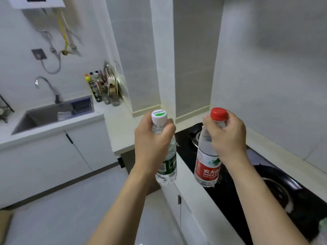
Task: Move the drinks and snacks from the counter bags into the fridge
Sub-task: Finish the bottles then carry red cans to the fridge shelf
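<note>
My left hand grips the neck of a clear water bottle with a green label and a white-and-green cap. It hangs upright in the air beside the counter edge. My right hand grips the neck of a second water bottle with a red label and a red cap, held upright over the black stove. Both bottles look full. No fridge and no bags are in view.
A black gas stove is set in the white counter at the right, with a pan on the near burner. A sink with a tap is at the left, and condiment bottles with a utensil rack stand in the corner. Grey floor lies below.
</note>
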A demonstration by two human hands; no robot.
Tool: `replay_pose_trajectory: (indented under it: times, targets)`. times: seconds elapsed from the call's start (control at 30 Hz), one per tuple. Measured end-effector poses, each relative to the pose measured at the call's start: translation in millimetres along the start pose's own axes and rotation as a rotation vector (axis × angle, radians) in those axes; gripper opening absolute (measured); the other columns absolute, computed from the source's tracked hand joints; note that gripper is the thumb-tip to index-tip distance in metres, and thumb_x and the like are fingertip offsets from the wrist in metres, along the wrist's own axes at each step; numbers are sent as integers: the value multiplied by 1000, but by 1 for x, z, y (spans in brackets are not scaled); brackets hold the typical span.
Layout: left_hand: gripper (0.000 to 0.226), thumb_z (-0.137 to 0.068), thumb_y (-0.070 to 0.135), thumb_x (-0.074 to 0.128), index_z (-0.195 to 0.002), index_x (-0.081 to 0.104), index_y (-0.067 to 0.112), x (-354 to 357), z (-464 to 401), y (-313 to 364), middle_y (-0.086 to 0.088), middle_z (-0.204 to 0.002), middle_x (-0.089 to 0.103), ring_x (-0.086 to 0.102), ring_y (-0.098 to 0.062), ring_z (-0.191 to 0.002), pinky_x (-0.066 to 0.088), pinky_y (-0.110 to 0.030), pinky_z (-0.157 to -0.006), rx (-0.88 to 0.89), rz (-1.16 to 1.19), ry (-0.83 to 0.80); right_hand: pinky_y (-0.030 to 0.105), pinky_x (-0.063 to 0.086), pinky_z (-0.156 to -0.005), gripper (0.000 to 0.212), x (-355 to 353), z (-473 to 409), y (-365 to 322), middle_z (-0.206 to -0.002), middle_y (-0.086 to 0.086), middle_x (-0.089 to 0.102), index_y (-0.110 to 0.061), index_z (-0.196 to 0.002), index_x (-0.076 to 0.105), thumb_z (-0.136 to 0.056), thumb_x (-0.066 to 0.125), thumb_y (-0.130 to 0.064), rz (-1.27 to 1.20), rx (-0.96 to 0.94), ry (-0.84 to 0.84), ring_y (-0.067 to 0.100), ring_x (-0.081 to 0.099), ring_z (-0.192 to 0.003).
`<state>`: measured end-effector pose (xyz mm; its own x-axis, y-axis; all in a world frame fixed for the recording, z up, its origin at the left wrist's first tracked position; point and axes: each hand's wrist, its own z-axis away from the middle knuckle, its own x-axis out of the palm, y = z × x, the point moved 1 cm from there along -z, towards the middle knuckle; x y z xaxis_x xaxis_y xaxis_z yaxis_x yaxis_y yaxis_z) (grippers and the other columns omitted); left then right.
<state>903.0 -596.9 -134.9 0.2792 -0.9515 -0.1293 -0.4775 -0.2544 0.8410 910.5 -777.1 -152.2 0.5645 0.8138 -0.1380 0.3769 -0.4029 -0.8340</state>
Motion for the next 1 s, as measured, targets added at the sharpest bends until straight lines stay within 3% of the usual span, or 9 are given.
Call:
replay_pose_trajectory:
  times: [0.07, 0.2, 0.3, 0.4, 0.5, 0.63, 0.83, 1.0]
  targets:
    - [10, -80, 22, 66, -78, 58, 26, -15, 0, -3, 4, -74, 64, 62, -14, -67, 48, -18, -60, -11, -32, 44, 7, 39, -52, 31, 17, 1, -1, -60, -17, 62, -24, -66, 58, -77, 64, -52, -24, -3, -53, 1, 57, -54]
    - [14, -81, 22, 66, -85, 60, 10, -46, 5, -8, -3, -75, 65, 63, -25, -72, 53, -33, -65, -25, -96, 111, 10, 42, -52, 32, 51, 7, -7, -64, -19, 64, -23, -68, 59, -76, 64, -53, -85, 2, -159, 1, 58, -56]
    - [15, -80, 26, 66, -85, 61, 13, -73, 10, -12, 2, -75, 64, 63, -17, -69, 52, -23, -63, -29, -171, 184, 19, 46, -57, 30, 79, 16, -16, -67, -14, 66, -24, -70, 59, -77, 66, -52, -145, 5, -253, 5, 60, -58]
    - [12, -79, 29, 67, -83, 62, 19, -103, 18, -14, 4, -75, 65, 63, -15, -69, 51, -21, -63, -45, -207, 276, 6, 42, -55, 26, 107, 31, -29, -70, -14, 65, -26, -71, 58, -80, 67, -49, -216, -5, -352, 3, 60, -59]
    - [13, -79, 34, 67, -83, 61, 23, -133, 28, -15, 4, -75, 66, 63, -15, -69, 51, -20, -62, -56, -239, 356, 4, 41, -56, 24, 133, 48, -45, -66, -11, 65, -26, -69, 58, -82, 67, -45, -262, -20, -442, 2, 58, -59]
    - [19, -76, 44, 65, -81, 60, 26, -175, 43, -16, 3, -75, 66, 65, -18, -69, 54, -27, -63, -72, -272, 455, 13, 42, -57, 23, 168, 76, -68, -66, -7, 64, -27, -71, 58, -85, 68, -41, -295, -54, -555, 3, 59, -61]
    - [18, -80, 42, 64, -80, 58, 24, -248, 70, -11, 5, -74, 65, 64, -12, -65, 50, -15, -59, -60, -389, 585, 20, 42, -59, 23, 220, 124, -113, -67, -9, 62, -26, -74, 58, -87, 66, -43, -360, -84, -721, 5, 60, -65]
    - [14, -82, 38, 65, -80, 57, 27, -311, 98, 0, 10, -73, 64, 58, -3, -61, 49, -15, -57, -56, -462, 700, 24, 44, -61, 24, 257, 173, -160, -74, -14, 63, -28, -72, 55, -87, 66, -43, -430, -128, -861, 7, 60, -66]
